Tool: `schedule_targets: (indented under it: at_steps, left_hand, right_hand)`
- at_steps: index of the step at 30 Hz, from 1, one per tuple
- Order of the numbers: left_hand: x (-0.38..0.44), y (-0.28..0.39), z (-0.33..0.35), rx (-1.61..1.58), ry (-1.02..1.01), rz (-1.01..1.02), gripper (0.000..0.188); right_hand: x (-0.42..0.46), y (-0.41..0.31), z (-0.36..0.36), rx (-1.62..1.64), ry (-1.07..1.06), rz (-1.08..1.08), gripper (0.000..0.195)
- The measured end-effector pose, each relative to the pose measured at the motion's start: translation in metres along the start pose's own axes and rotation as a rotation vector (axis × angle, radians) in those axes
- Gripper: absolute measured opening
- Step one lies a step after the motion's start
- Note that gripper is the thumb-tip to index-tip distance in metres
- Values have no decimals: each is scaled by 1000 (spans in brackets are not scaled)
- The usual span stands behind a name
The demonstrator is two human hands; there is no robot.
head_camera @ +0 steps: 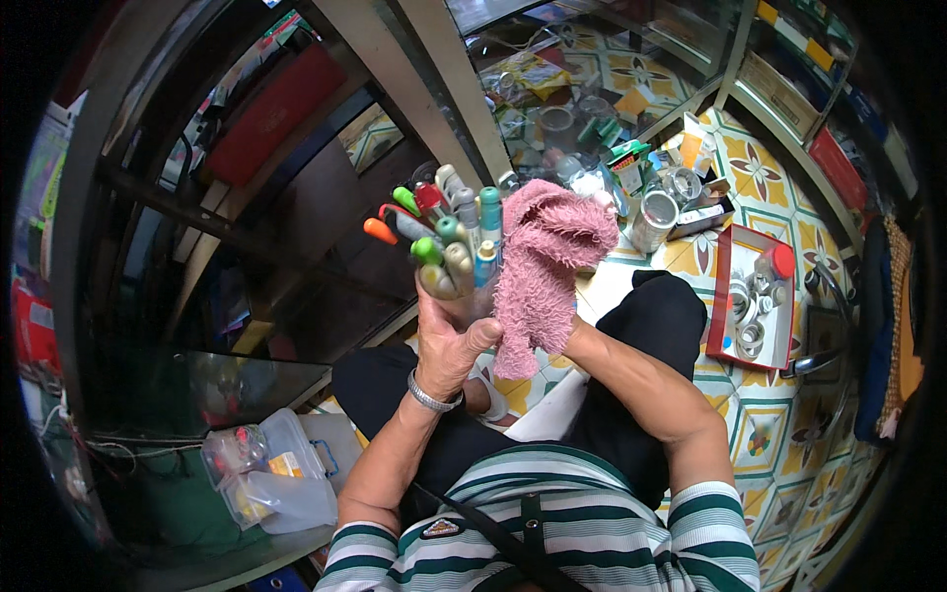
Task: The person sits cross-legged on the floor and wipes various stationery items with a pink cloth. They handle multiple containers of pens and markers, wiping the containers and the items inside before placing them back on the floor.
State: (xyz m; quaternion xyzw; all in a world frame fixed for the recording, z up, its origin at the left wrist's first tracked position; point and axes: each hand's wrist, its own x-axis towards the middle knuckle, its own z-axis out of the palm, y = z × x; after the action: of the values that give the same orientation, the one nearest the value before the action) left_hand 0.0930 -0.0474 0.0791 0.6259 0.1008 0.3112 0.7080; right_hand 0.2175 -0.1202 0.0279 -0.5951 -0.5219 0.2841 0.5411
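My left hand (447,344) grips a clear cup (462,311) low on its near side, thumb towards the cloth. Several pens and markers (451,229) stand packed in the cup, with green, orange, grey and teal caps or barrels. A fluffy pink cloth (536,288) covers most of my right hand (575,331), so its fingers are hidden. The cloth hangs from that hand and lies against the right side of the cup. Both hands are raised over my lap.
A red-rimmed box (716,311) of small jars and rolls lies on the patterned tile floor (762,436). Clear jars (655,218) and assorted clutter stand before a glass cabinet (607,66). At left, a plastic bin (285,473) sits near dark shelving (148,296).
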Motion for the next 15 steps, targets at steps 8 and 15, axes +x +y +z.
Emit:
schedule_targets:
  at_steps: [8, 15]
  left_hand:
    - [3, 2, -16, -13, -61, -208, 87]
    - [-1, 22, -22, 30, -6, -290, 54]
  right_hand:
    - [8, -14, 10, 1004, 506, -132, 48]
    - [14, -12, -6, -99, 521, -427, 34]
